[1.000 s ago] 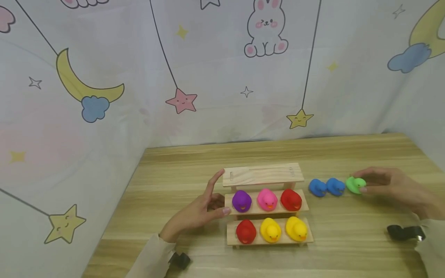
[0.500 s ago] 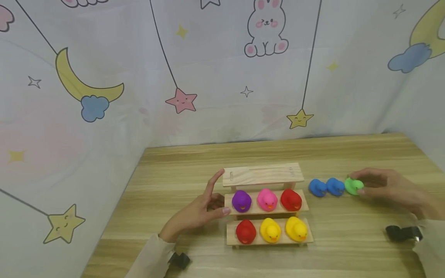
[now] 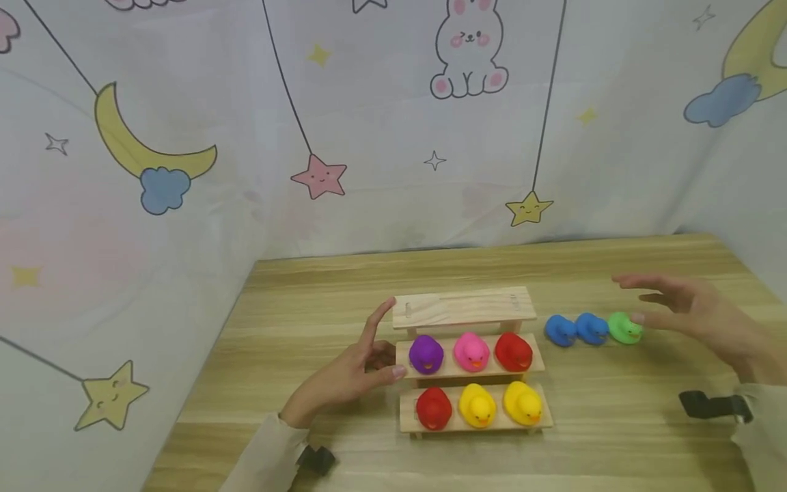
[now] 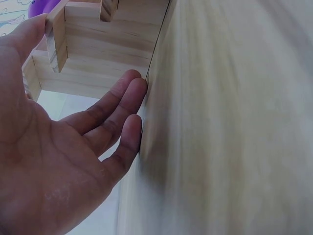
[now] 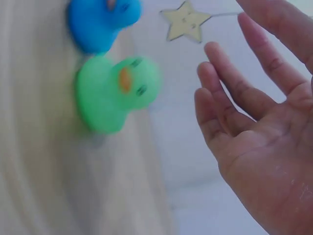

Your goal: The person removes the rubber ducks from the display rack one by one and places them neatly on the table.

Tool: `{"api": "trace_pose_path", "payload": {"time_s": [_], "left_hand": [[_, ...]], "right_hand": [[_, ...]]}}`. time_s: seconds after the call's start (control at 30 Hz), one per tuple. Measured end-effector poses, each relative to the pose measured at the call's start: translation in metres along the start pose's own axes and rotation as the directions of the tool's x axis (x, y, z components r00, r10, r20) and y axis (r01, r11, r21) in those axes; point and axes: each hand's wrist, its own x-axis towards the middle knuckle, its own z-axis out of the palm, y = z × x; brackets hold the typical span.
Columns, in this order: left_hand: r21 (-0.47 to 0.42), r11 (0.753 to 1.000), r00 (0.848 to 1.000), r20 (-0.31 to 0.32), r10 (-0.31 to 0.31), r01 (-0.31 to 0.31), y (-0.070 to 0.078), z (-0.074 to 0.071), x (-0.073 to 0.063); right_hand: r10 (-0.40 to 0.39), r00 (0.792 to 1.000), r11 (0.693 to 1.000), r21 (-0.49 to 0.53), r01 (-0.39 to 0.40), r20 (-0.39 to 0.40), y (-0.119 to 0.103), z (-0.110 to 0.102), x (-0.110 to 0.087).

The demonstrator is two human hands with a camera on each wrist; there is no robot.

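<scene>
A green rubber duck (image 3: 624,328) stands on the table at the right end of a short row, beside two blue rubber ducks (image 3: 591,329). My right hand (image 3: 695,311) is spread just right of and above it, fingers apart and holding nothing; the right wrist view shows a gap between the green duck and the fingers. At the left end of a three-tier wooden rack (image 3: 464,307), my left hand (image 3: 353,369) rests with the index fingertip at the top shelf and the thumb at the middle one. In the left wrist view its other fingers extend loosely by the tabletop.
The rack's middle shelf carries a purple duck (image 3: 426,354), a pink duck (image 3: 471,352) and a red duck (image 3: 514,352). A second red duck (image 3: 434,408) and two yellow ducks (image 3: 477,406) sit on the lowest shelf. A printed curtain (image 3: 381,123) hangs behind the table.
The right hand slid the green duck slightly left against the blue ones, then let go; its fingers have opened and lifted away. The left hand stays at the rack.
</scene>
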Motion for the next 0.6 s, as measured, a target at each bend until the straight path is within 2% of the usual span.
{"api": "trace_pose_path", "payload": {"time_s": [0.1,0.2,0.27,0.37,0.43,0.47,0.53,0.6], "left_hand": [[0.002,1.000,1.000,0.004,0.006,-0.007,0.001,-0.001,0.003],[-0.007,1.000,1.000,0.005,-0.001,0.001,0.001,-0.003,0.001],[-0.015,1.000,1.000,0.008,-0.005,0.005,0.001,-0.003,0.001],[-0.022,1.000,1.000,0.013,-0.006,0.006,0.000,-0.002,0.001],[-0.021,1.000,1.000,0.013,-0.007,0.007,0.000,-0.002,0.001],[-0.022,1.000,1.000,0.012,-0.007,0.007,0.001,-0.002,0.001],[-0.027,1.000,1.000,0.011,-0.004,0.004,0.001,-0.002,0.001],[-0.031,1.000,1.000,0.009,-0.002,0.002,0.002,-0.002,0.000]], "right_hand": [[0.014,0.998,1.000,0.003,-0.014,-0.062,-0.015,0.001,0.001],[0.062,0.992,0.998,0.009,-0.062,-0.113,-0.033,0.003,0.001],[0.071,0.987,0.997,0.041,-0.066,-0.143,-0.044,0.005,-0.001],[0.029,0.983,0.995,0.102,-0.011,-0.180,-0.060,0.012,-0.006],[-0.019,0.984,0.989,0.140,0.044,-0.175,-0.070,0.021,-0.010],[-0.058,0.985,0.981,0.172,0.086,-0.164,-0.073,0.026,-0.011],[-0.087,0.988,0.977,0.182,0.109,-0.129,-0.083,0.038,-0.016],[-0.132,0.988,0.961,0.235,0.148,-0.081,-0.091,0.051,-0.021]]}}
